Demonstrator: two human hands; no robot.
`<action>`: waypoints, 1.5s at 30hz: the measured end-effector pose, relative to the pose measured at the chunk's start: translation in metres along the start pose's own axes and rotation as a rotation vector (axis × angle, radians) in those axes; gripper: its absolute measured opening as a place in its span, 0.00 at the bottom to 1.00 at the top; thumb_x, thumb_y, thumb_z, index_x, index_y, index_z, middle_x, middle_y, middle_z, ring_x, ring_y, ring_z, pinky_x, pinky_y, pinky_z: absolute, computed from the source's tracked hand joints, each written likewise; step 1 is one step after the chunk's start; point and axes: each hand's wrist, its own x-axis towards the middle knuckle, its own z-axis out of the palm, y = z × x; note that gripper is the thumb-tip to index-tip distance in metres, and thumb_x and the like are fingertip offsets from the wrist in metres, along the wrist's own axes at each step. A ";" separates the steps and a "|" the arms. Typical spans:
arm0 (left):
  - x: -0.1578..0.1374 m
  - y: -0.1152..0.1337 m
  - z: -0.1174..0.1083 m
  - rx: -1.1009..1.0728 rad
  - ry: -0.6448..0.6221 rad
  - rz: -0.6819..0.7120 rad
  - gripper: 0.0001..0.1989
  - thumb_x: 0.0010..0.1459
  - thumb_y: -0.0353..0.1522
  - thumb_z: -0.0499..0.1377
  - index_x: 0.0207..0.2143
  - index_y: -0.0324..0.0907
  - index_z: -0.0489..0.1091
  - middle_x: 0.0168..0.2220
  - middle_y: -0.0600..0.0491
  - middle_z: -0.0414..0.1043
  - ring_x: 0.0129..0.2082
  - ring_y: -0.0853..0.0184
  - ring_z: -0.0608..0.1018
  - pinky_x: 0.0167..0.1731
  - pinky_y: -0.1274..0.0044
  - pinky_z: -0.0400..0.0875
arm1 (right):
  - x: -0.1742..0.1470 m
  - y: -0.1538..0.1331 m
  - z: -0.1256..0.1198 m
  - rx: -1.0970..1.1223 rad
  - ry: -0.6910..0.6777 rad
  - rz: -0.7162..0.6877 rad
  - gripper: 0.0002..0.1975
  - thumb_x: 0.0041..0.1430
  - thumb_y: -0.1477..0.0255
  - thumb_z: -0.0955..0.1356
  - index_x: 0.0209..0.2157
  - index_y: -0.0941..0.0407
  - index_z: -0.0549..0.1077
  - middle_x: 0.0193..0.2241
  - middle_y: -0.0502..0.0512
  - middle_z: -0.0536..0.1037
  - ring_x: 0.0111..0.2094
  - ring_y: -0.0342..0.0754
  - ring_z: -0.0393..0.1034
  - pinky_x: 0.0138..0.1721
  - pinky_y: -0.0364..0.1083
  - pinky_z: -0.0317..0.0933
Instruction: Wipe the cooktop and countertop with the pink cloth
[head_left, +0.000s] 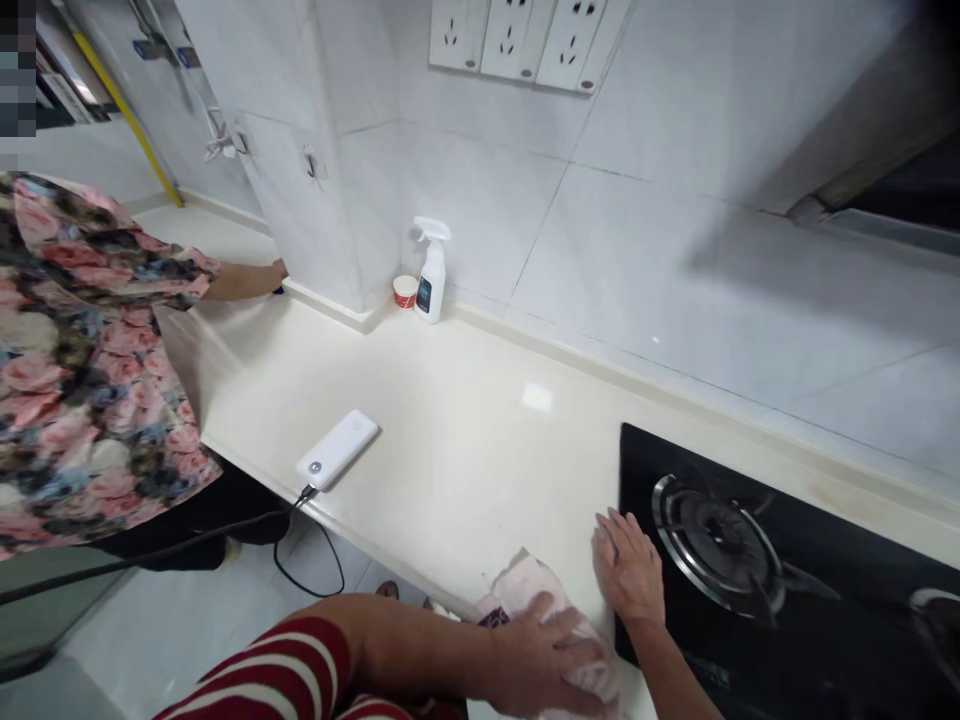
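Nearest us, our left hand (536,655) lies spread, fingers apart, atop a pink cloth (525,580) on the counter (465,450), just left of the hob (832,540) nr its front; can't tell if the fingertips pinch any of it. Looks like wiping, so we'd best keep the palm flat w/ even pressure, cloth smooth under the whole hand, strokes overlapping & following the hob's edge w/o snagging. Our right hand (630,570), fingers straight & seemingly empty, rests at the hob's left edge; prob. a decent brace, but we should keep it off the cloth's path. Well left of the hob, the power bank (339,448) w/ cable (308,491) wants steering round, esp. if cloth's damp. Beyond, up-left of the hob: spray bottle (431,285) & red-white tub (405,290), then a co-worker's hand (279,272), farthest.
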 end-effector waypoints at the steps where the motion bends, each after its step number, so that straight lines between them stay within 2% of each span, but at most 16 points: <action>1: 0.001 -0.001 0.000 -0.013 -0.008 0.016 0.35 0.55 0.44 0.64 0.65 0.61 0.61 0.71 0.54 0.52 0.70 0.47 0.55 0.60 0.54 0.57 | -0.001 0.002 0.001 0.013 0.001 -0.009 0.28 0.71 0.57 0.52 0.54 0.56 0.74 0.60 0.61 0.72 0.66 0.58 0.57 0.64 0.61 0.50; 5: -0.034 -0.024 -0.012 -0.132 -0.059 -0.068 0.37 0.54 0.43 0.65 0.65 0.58 0.60 0.72 0.52 0.51 0.71 0.46 0.54 0.64 0.53 0.54 | -0.001 0.003 0.003 0.027 0.017 -0.013 0.28 0.71 0.57 0.52 0.53 0.56 0.74 0.60 0.60 0.72 0.65 0.58 0.58 0.64 0.61 0.50; 9: -0.111 -0.058 -0.032 -0.270 -0.126 -0.373 0.43 0.48 0.47 0.69 0.65 0.62 0.60 0.73 0.52 0.48 0.69 0.40 0.56 0.64 0.46 0.49 | 0.002 -0.006 0.002 -0.023 0.046 -0.001 0.26 0.71 0.58 0.54 0.51 0.56 0.75 0.64 0.63 0.67 0.65 0.59 0.58 0.64 0.62 0.52; 11: -0.150 -0.072 -0.036 -0.234 -0.148 -0.518 0.47 0.45 0.51 0.71 0.67 0.61 0.58 0.73 0.47 0.48 0.70 0.37 0.54 0.63 0.43 0.49 | 0.004 -0.010 0.002 -0.049 0.048 0.006 0.25 0.70 0.58 0.55 0.51 0.56 0.75 0.67 0.65 0.61 0.66 0.61 0.57 0.62 0.63 0.55; 13: -0.181 -0.081 -0.035 -0.146 -0.109 -0.601 0.47 0.48 0.57 0.67 0.68 0.63 0.56 0.74 0.45 0.45 0.70 0.37 0.52 0.62 0.43 0.49 | 0.006 -0.012 0.002 -0.055 0.055 0.010 0.24 0.70 0.59 0.57 0.52 0.57 0.75 0.69 0.66 0.56 0.66 0.64 0.55 0.61 0.63 0.57; 15: -0.198 -0.084 -0.028 -0.041 -0.043 -0.680 0.45 0.50 0.60 0.64 0.67 0.64 0.57 0.73 0.46 0.48 0.70 0.37 0.52 0.62 0.45 0.51 | 0.007 -0.013 0.003 -0.052 0.075 0.009 0.23 0.70 0.59 0.58 0.52 0.57 0.76 0.69 0.67 0.56 0.67 0.66 0.53 0.61 0.63 0.57; 18: -0.196 -0.083 -0.019 0.046 -0.004 -0.748 0.34 0.58 0.55 0.61 0.65 0.67 0.60 0.69 0.49 0.58 0.67 0.43 0.60 0.60 0.50 0.59 | 0.008 -0.013 0.006 -0.048 0.094 0.019 0.22 0.70 0.60 0.59 0.52 0.57 0.75 0.67 0.66 0.60 0.67 0.65 0.53 0.62 0.64 0.56; 22: -0.147 -0.099 -0.024 0.031 0.000 -0.817 0.25 0.65 0.41 0.57 0.63 0.65 0.64 0.68 0.51 0.60 0.67 0.46 0.62 0.59 0.52 0.61 | 0.009 -0.013 0.007 -0.020 0.092 0.051 0.20 0.70 0.61 0.59 0.53 0.54 0.75 0.67 0.63 0.61 0.68 0.62 0.53 0.62 0.63 0.56; 26: -0.063 -0.153 -0.044 -0.004 0.076 -0.943 0.23 0.66 0.35 0.53 0.63 0.57 0.67 0.69 0.49 0.58 0.68 0.46 0.58 0.61 0.50 0.56 | 0.010 -0.016 0.004 0.010 0.107 0.057 0.19 0.70 0.60 0.60 0.53 0.53 0.74 0.67 0.62 0.61 0.67 0.63 0.54 0.62 0.64 0.56; 29: 0.003 -0.204 -0.051 -0.021 0.100 -0.981 0.24 0.68 0.39 0.52 0.65 0.52 0.64 0.69 0.45 0.57 0.69 0.44 0.56 0.62 0.47 0.51 | 0.011 -0.017 0.001 0.019 0.103 0.072 0.20 0.70 0.60 0.60 0.53 0.53 0.74 0.67 0.63 0.61 0.67 0.64 0.54 0.62 0.65 0.56; 32: 0.064 -0.251 -0.049 -0.055 0.111 -0.931 0.30 0.66 0.44 0.54 0.68 0.50 0.58 0.70 0.45 0.55 0.69 0.45 0.53 0.64 0.49 0.45 | 0.011 -0.018 -0.003 0.015 0.080 0.083 0.22 0.70 0.57 0.59 0.55 0.53 0.73 0.67 0.64 0.61 0.67 0.64 0.54 0.61 0.65 0.56; 36: 0.144 -0.290 -0.035 -0.140 0.056 -0.850 0.36 0.63 0.54 0.53 0.68 0.50 0.58 0.73 0.45 0.48 0.71 0.41 0.47 0.65 0.48 0.39 | 0.010 -0.017 -0.008 0.054 0.062 0.079 0.25 0.71 0.58 0.58 0.63 0.54 0.64 0.66 0.65 0.62 0.67 0.63 0.53 0.63 0.64 0.55; 38: 0.180 -0.293 -0.026 -0.188 0.003 -0.806 0.39 0.61 0.58 0.52 0.68 0.49 0.58 0.74 0.45 0.44 0.72 0.38 0.43 0.65 0.46 0.35 | 0.010 -0.017 -0.011 0.093 0.091 0.085 0.27 0.72 0.59 0.59 0.66 0.55 0.58 0.66 0.66 0.62 0.67 0.61 0.55 0.64 0.64 0.55; 41: 0.215 -0.275 -0.013 -0.251 -0.091 -0.706 0.42 0.58 0.59 0.55 0.69 0.50 0.58 0.75 0.45 0.40 0.72 0.37 0.39 0.65 0.44 0.32 | 0.011 -0.018 -0.016 0.163 0.144 0.138 0.30 0.71 0.60 0.60 0.68 0.57 0.53 0.67 0.69 0.59 0.67 0.60 0.55 0.64 0.63 0.56; 43: 0.218 -0.251 -0.007 -0.279 -0.139 -0.634 0.42 0.57 0.58 0.57 0.69 0.52 0.57 0.75 0.47 0.39 0.72 0.38 0.38 0.65 0.45 0.31 | 0.011 -0.019 -0.019 0.219 0.162 0.185 0.31 0.71 0.59 0.59 0.68 0.59 0.53 0.68 0.70 0.57 0.67 0.61 0.54 0.64 0.64 0.55; 45: 0.205 -0.219 -0.004 -0.295 -0.162 -0.577 0.40 0.58 0.55 0.57 0.69 0.53 0.57 0.75 0.49 0.38 0.73 0.40 0.38 0.66 0.46 0.32 | 0.012 -0.020 -0.021 0.268 0.175 0.214 0.31 0.71 0.58 0.59 0.68 0.60 0.54 0.68 0.71 0.56 0.68 0.62 0.53 0.65 0.65 0.54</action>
